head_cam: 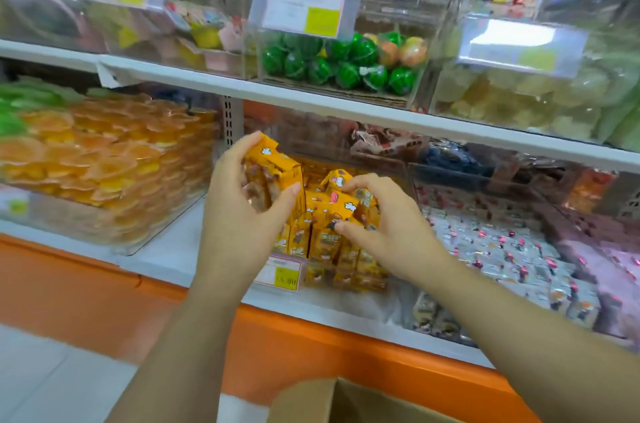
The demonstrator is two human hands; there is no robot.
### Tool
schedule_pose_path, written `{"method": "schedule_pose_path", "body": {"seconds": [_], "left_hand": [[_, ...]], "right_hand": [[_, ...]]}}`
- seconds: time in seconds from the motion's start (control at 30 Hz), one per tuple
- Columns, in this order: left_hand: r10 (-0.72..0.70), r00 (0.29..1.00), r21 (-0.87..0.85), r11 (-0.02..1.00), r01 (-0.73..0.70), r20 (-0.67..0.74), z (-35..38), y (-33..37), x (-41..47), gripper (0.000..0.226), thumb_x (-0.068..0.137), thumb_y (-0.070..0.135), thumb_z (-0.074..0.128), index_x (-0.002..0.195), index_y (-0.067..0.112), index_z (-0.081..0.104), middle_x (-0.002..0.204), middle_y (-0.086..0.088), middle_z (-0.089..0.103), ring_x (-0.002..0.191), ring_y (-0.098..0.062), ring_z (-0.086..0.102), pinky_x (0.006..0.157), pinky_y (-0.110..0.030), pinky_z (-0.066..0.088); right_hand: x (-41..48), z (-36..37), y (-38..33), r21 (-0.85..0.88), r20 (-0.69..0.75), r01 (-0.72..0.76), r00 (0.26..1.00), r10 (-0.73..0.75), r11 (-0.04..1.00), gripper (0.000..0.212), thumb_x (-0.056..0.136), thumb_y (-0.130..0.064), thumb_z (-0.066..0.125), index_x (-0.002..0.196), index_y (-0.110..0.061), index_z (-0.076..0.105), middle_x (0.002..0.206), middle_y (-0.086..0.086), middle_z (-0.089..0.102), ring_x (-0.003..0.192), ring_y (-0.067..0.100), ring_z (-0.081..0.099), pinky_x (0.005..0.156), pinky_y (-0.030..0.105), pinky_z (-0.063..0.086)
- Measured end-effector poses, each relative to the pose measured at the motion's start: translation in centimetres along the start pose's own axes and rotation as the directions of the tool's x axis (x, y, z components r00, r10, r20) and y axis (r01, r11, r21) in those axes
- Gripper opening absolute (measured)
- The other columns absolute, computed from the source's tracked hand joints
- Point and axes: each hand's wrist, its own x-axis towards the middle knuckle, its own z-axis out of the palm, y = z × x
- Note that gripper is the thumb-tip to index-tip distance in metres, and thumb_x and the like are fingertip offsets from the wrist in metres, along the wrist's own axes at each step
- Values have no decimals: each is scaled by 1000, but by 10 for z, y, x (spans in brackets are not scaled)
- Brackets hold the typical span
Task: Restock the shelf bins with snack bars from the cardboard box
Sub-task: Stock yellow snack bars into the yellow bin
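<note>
My left hand (242, 211) grips a stack of yellow snack bars (273, 173), held upright just above the clear shelf bin (398, 166) on the lower shelf. My right hand (384, 221) holds another bunch of yellow snack bars (332, 204) at the top of the bin's contents. More yellow bars (343, 259) stand packed in rows inside the bin below both hands. The cardboard box (349, 402) shows only its open top flap at the bottom edge, beneath my forearms.
A price label (280, 272) hangs on the bin's front. To the left is a clear bin of orange jelly cups (104, 169); to the right, a bin of white and pink wrapped sweets (502, 249). The upper shelf (311, 96) overhangs closely, carrying bins of green balls (332, 65).
</note>
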Motion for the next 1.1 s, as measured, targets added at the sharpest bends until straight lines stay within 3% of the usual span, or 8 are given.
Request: {"method": "schedule_pose_path", "body": {"seconds": [0.13, 0.3, 0.47, 0.57, 0.77, 0.87, 0.97, 1.1], "left_hand": [[-38, 989, -36, 999, 33, -141, -24, -7, 5, 62, 80, 30, 74, 130, 44, 41, 133, 8, 50, 119, -14, 53, 100, -42, 47], [-49, 979, -9, 999, 48, -196, -43, -11, 4, 61, 82, 25, 73, 132, 40, 40, 133, 9, 48, 122, -12, 50, 101, -41, 46], [-104, 968, 21, 994, 112, -229, -49, -15, 4, 60, 83, 24, 72, 131, 37, 39, 130, 13, 48, 121, -7, 48, 103, -38, 44], [-141, 966, 23, 989, 149, -215, -48, -21, 5, 62, 82, 23, 73, 133, 35, 40, 126, 16, 47, 120, -6, 48, 102, -39, 45], [-173, 969, 98, 976, 192, -178, -44, -26, 4, 64, 82, 30, 71, 137, 35, 38, 133, 14, 46, 123, -8, 44, 104, -39, 42], [-180, 969, 111, 973, 201, -171, -42, -22, 4, 63, 84, 29, 70, 138, 33, 38, 135, 13, 45, 123, -6, 43, 104, -32, 41], [-177, 972, 116, 974, 196, -154, -39, -19, 3, 63, 84, 28, 70, 138, 33, 37, 136, 14, 44, 120, -3, 43, 99, -23, 38], [-174, 976, 128, 973, 191, -131, -33, -16, 2, 63, 85, 28, 69, 138, 33, 37, 130, 22, 38, 117, 3, 36, 96, -20, 32]], "right_hand": [[25, 29, -18, 61, 6, 67, 998, -68, 996, 36, 82, -32, 70, 105, -40, 43, 120, -10, 49, 104, -4, 40, 81, 13, 28], [47, 62, -34, 157, 81, 52, 995, -65, 986, 34, 81, -24, 73, 105, -32, 50, 109, -4, 48, 93, 4, 43, 73, 3, 30], [50, 91, -26, 21, 223, -28, 975, 23, 999, 31, 78, -26, 75, 102, -27, 56, 107, -1, 45, 100, 16, 47, 74, 22, 32], [50, 94, -27, 13, 193, -53, 980, 49, 999, 32, 77, -25, 76, 95, -33, 50, 109, -3, 46, 98, 15, 47, 73, 23, 34], [44, 71, -24, 131, 109, -17, 994, 2, 991, 37, 83, -11, 69, 107, -34, 51, 113, -5, 51, 102, 7, 46, 78, 9, 36], [35, 53, -18, 188, 56, -106, 994, 98, 976, 48, 78, -17, 75, 111, -34, 46, 105, -12, 54, 98, 8, 53, 74, 16, 45], [26, 37, -16, 63, 0, -106, 994, 106, 992, 46, 75, -25, 78, 109, -37, 50, 105, -18, 58, 101, 14, 58, 82, 29, 49], [19, 21, -23, -309, 39, -36, 998, 51, 951, 40, 80, -48, 68, 116, -42, 51, 113, -20, 60, 103, 10, 59, 76, 29, 47]]}}
